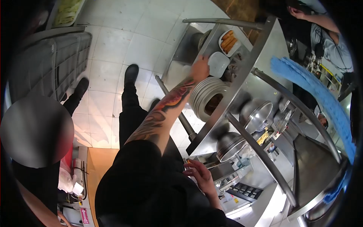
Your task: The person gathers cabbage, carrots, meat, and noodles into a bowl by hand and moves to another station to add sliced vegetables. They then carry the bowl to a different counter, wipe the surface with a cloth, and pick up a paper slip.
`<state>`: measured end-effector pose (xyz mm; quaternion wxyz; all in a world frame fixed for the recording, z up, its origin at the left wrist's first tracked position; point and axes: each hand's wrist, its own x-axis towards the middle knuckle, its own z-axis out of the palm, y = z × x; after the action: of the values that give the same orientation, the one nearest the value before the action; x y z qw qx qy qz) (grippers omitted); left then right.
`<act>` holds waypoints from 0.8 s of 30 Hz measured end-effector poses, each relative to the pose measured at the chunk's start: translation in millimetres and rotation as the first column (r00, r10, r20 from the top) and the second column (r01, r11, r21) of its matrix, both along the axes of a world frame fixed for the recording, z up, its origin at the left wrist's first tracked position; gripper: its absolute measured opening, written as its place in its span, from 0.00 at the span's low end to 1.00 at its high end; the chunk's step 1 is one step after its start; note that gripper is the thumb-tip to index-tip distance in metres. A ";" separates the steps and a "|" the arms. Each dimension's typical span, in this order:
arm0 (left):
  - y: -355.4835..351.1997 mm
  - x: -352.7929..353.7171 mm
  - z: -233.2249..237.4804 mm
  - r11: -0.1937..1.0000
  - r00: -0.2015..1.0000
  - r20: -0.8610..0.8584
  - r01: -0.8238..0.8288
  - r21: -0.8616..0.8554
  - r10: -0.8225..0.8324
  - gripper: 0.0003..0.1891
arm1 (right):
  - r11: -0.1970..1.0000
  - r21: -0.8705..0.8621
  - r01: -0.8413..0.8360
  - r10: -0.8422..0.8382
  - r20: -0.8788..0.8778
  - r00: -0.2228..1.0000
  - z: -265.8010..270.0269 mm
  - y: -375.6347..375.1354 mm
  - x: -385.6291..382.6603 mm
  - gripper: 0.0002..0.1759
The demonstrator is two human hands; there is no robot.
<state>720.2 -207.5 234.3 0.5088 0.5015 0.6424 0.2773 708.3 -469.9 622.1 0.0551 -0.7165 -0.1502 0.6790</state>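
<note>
1. Head view, layout. From my remote seat, a steel rack (236,94) slants across, 12 to 5 o'clock. Plate stack (196,99) at 2 o'clock, nested rim on rim, likely to save shelf room; something dark brown shows within the near rim. White dish (218,65) at 1 o'clock, just beyond the stack, seemingly laid within easy reach. Next to it, a second dish (236,46) bears golden-brown sticks (228,41), lined up side by side, probably so they lift out singly.
2. Upper level: steel bowls (256,113) at 3 o'clock. Blue cloth (302,77) runs from 2 toward 4 o'clock, beyond the rack.
3. Left hand (200,70), 1 o'clock: arm stretched between rack rails, fingers partly curled at the white dish's near edge. Touching or only beside it, I can't tell; nor whether the fingers close on anything. The long reach looks meant to clear the plates.
4. Right hand (202,178), between 5 and 6 o'clock: open, fingers loosely bent, low by the body, seemingly at ease. I make out no grip; small orange patch at the fingertips, unclear. Hands well apart.
5. Others nearby: one person (36,185) at 8 o'clock, another's forearm (321,20) at 2.
</note>
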 end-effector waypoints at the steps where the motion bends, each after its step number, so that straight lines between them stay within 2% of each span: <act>1: -8.2 -17.5 1.8 1.000 0.999 0.037 -0.013 0.027 0.012 0.28 | 1.000 0.017 -0.026 0.026 -0.004 1.000 1.7 -4.2 3.2 0.22; 2: -18.5 -38.5 3.4 0.998 0.997 0.071 -0.027 0.056 0.023 0.28 | 0.998 0.038 -0.052 0.052 -0.011 0.999 3.7 -8.7 5.6 0.22; 4: -59.7 -73.8 -25.9 0.954 0.990 0.058 -0.138 0.265 0.127 0.30 | 0.995 0.069 -0.076 0.078 -0.026 0.997 6.4 -16.4 9.7 0.21; 7: -159.7 -169.5 -28.0 0.982 0.979 -0.138 -0.129 0.138 0.148 0.32 | 0.968 0.161 -0.194 0.213 -0.110 0.971 4.1 -39.1 29.6 0.21; 8: -208.5 -200.6 -37.3 0.968 0.934 -0.305 -0.119 0.221 0.184 0.31 | 0.917 0.285 -0.280 0.322 -0.110 0.940 -4.8 -51.6 39.4 0.20; 9: -257.2 -228.6 -24.8 0.973 0.894 -0.389 -0.179 0.146 0.222 0.31 | 0.902 0.281 -0.326 0.373 -0.133 0.918 -9.7 -57.4 46.4 0.17; 10: -306.5 -254.2 -11.2 0.976 0.881 -0.441 -0.214 -0.045 0.173 0.30 | 0.882 0.282 -0.378 0.430 -0.152 0.890 -14.4 -61.3 51.8 0.15; 11: -368.1 -276.2 -0.4 0.971 0.853 -0.477 -0.240 0.003 0.212 0.30 | 0.859 0.330 -0.391 0.463 -0.175 0.869 -23.1 -69.8 58.0 0.15; 12: -430.8 -293.2 12.3 0.950 0.864 -0.455 -0.293 -0.111 0.213 0.31 | 0.780 0.391 -0.489 0.575 -0.138 0.806 -36.6 -76.3 64.3 0.13; 13: -500.3 -301.3 4.2 0.948 0.786 -0.570 -0.315 -0.035 0.240 0.29 | 0.694 0.448 -0.563 0.658 -0.077 0.749 -49.7 -79.8 67.8 0.11; 14: -543.4 -307.0 46.6 0.905 0.826 -0.524 -0.365 -0.219 0.207 0.27 | 0.654 0.410 -0.636 0.695 0.008 0.719 -60.1 -81.7 71.7 0.10; 15: -601.3 -308.6 79.3 0.926 0.853 -0.443 -0.359 -0.115 0.275 0.27 | 0.509 0.580 -0.636 0.724 0.112 0.681 -86.8 -94.4 86.9 0.10; 16: -693.7 -326.8 29.5 0.885 0.882 -0.446 -0.321 -0.336 0.151 0.25 | 0.333 0.710 -0.621 0.720 0.234 0.654 -125.9 -108.7 104.9 0.10; 17: -752.3 -323.5 36.3 0.883 0.793 -0.608 -0.315 -0.347 0.044 0.22 | 0.092 0.693 -0.716 0.729 0.443 0.522 -169.3 -120.7 129.2 0.10; 18: -838.2 -327.5 -34.4 0.826 0.742 -0.670 -0.363 -0.431 -0.024 0.21 | -0.138 0.604 -0.785 0.673 0.639 0.373 -206.6 -131.2 155.0 0.10; 20: -879.2 -345.2 6.8 0.842 0.841 -0.541 -0.292 -0.454 0.000 0.19 | 0.127 0.292 -0.948 0.706 0.644 0.294 -250.0 -158.4 197.4 0.09; 21: -887.1 -349.1 14.8 0.852 0.867 -0.498 -0.275 -0.447 0.018 0.18 | 0.252 0.153 -0.956 0.764 0.575 0.293 -268.4 -172.6 221.1 0.09; 22: -892.5 -352.8 18.8 0.866 0.888 -0.460 -0.250 -0.432 0.027 0.18 | 0.565 0.139 -0.813 0.718 0.404 0.567 -277.2 -191.5 242.0 0.09; 23: -893.1 -357.5 17.6 0.880 0.902 -0.430 -0.224 -0.418 0.026 0.17 | 0.797 0.099 -0.596 0.534 0.347 0.771 -275.8 -213.1 253.0 0.08; 24: -892.9 -368.8 15.6 0.897 0.914 -0.406 -0.195 -0.396 0.019 0.16 | 0.854 0.110 -0.508 0.445 0.351 0.824 -275.7 -233.8 258.8 0.08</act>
<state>351.4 -1100.3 249.9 0.4511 0.3859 0.8031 0.0515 967.1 -703.7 346.4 -0.0704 -0.7448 -0.3989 0.5302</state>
